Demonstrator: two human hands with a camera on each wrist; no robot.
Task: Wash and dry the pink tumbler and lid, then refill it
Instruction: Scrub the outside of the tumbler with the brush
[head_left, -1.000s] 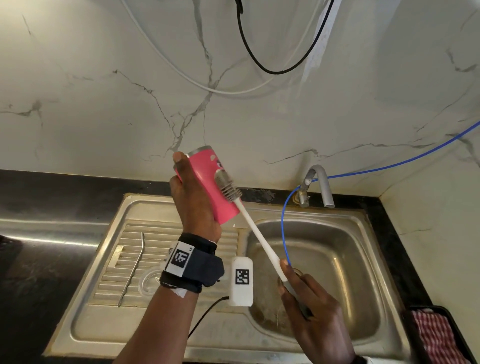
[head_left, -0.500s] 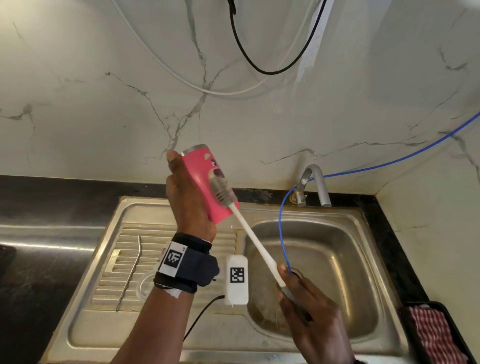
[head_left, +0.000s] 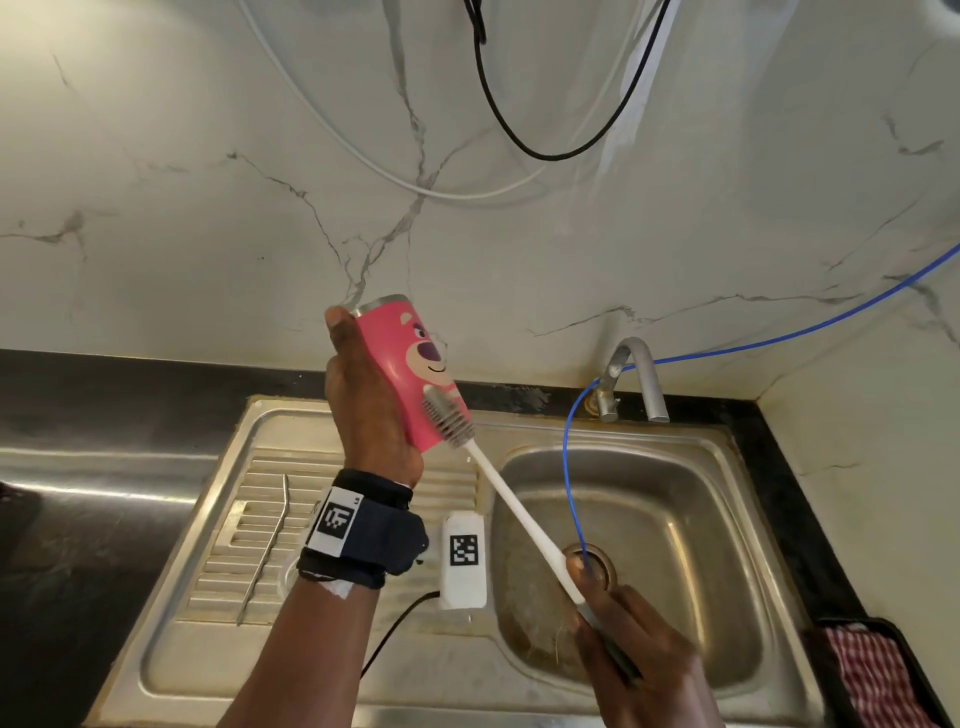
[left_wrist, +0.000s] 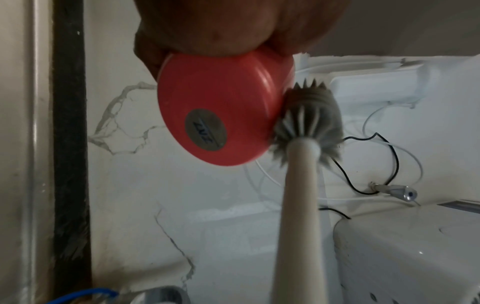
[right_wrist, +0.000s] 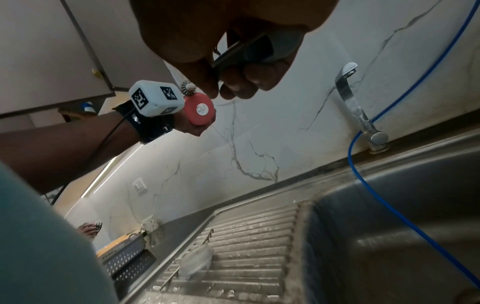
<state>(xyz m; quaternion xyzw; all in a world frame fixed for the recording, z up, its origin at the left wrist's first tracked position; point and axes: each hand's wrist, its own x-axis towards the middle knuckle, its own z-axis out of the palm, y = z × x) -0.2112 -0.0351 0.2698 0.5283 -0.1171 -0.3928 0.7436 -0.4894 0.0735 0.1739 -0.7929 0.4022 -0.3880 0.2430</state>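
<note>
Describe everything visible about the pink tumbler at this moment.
The pink tumbler looks like painted metal, with a cartoon bear face, a bare steel rim and a round sticker on its base. The left hand grips it, tilted rim-up above the draining board. No lid is on it. The bottle brush, held by the right hand, presses against its lower side.
</note>
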